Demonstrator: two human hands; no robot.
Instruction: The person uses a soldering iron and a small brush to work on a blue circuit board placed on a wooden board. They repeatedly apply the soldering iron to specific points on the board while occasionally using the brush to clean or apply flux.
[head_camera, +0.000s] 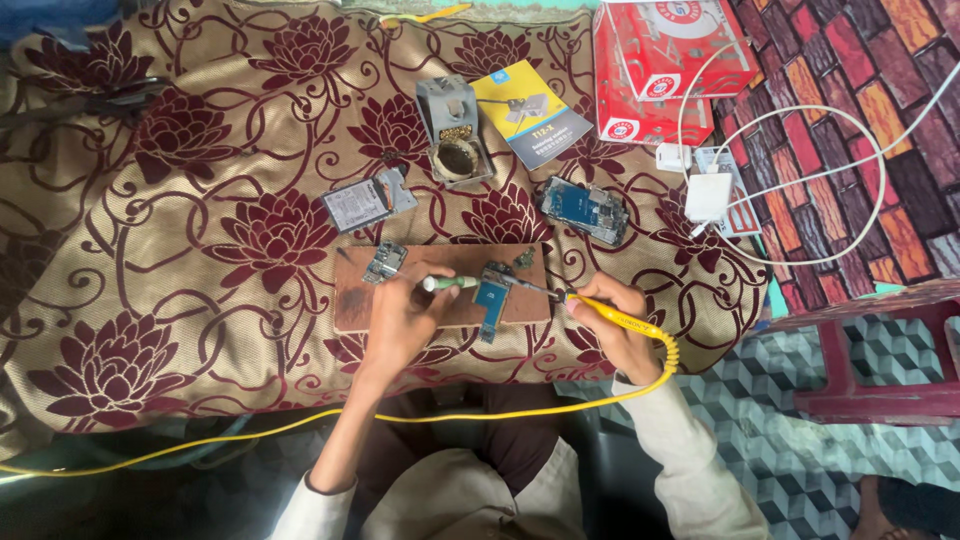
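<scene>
Right hand (612, 322) grips the yellow iron (612, 312), its tip on the blue board (492, 295) lying on the wooden block (352, 295). Left hand (400, 318) is closed around a green-tipped tool (448, 283), just left of that board.

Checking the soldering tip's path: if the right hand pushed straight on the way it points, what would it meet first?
Probably the blue circuit board on the wooden board: the right hand aims its yellow soldering iron leftward at it.
</scene>
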